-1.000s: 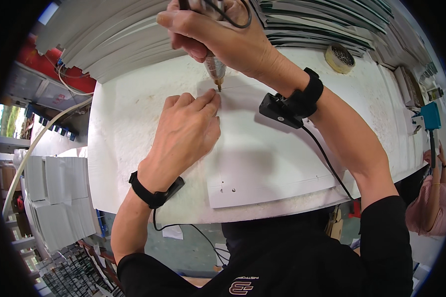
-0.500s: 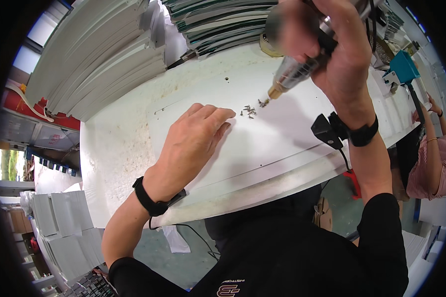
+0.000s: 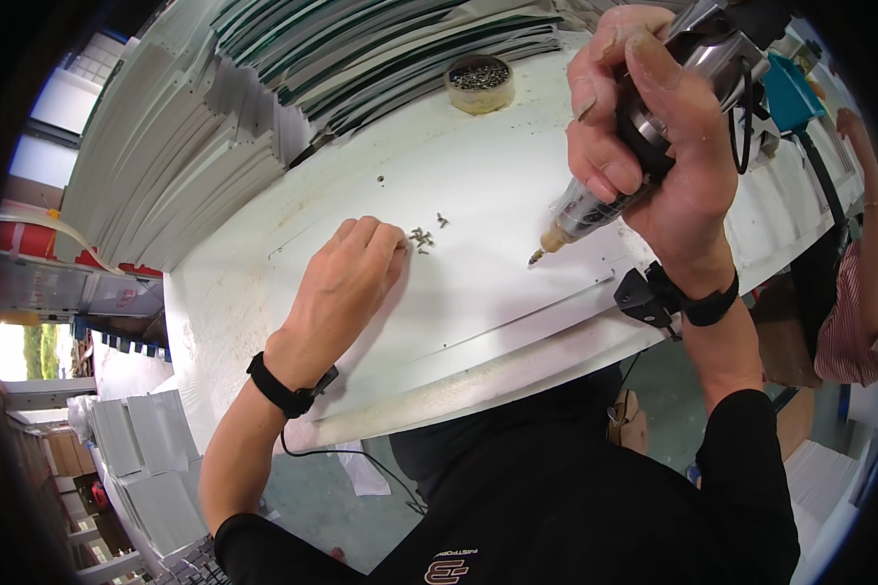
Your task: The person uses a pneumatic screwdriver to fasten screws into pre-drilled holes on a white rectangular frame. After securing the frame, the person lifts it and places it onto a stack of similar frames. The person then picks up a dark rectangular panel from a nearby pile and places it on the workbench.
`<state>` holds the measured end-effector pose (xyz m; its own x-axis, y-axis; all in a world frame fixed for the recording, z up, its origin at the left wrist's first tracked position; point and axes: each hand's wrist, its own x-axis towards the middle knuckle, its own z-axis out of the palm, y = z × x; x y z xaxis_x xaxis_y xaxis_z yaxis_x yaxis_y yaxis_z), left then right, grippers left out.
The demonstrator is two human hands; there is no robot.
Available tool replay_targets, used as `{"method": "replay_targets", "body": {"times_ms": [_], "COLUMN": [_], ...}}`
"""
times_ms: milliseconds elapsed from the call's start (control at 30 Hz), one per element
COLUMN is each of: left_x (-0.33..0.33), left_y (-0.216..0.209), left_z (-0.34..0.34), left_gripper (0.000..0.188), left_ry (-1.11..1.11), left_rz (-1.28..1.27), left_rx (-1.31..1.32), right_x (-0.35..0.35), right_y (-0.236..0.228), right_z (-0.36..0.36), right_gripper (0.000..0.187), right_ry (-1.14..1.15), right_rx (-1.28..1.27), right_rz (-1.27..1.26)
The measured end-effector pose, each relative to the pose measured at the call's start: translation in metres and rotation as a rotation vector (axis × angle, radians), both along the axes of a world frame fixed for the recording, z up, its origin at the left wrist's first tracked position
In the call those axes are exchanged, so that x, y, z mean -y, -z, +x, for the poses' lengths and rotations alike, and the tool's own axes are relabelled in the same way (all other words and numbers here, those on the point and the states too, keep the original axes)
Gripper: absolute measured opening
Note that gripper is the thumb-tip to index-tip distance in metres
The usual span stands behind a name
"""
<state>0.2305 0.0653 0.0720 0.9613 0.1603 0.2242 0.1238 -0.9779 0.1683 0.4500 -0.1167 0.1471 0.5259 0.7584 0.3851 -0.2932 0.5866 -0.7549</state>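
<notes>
My right hand is wrapped round an electric screwdriver, which slants down to the left. Its tip stands over the right part of a white flat panel; whether a screw sits on the bit I cannot tell. Several small screws lie in a loose pile on the panel, with one more screw a little apart. Just left of the pile, my left hand rests low over the panel. Its fingers are curled and pressed together, and the fingertips are hidden, so anything pinched there cannot be seen.
A round tub of screws stands at the back of the white table. Stacks of white panels rise at the far left. On the right are a teal tool and another person's arm.
The screwdriver's tip has moved from beside the screw pile to the right and nearer. My left fingers have drawn in. The view has shifted, bringing the tub into sight.
</notes>
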Motion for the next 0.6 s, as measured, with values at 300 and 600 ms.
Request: {"method": "replay_targets", "body": {"times_ms": [300,600], "left_x": [0.061,0.090], "left_y": [-0.008,0.027], "left_z": [0.009,0.022], "left_gripper": [0.011,0.015], "left_ry": [-0.200,-0.148], "left_rz": [-0.771,-1.679], "left_rx": [0.087,0.174], "right_x": [0.008,0.014], "right_y": [0.004,0.018], "right_z": [0.048,0.042], "right_gripper": [0.027,0.029], "right_ry": [0.030,-0.081], "right_rx": [-0.012,-0.063], "right_rz": [0.352,0.443]}}
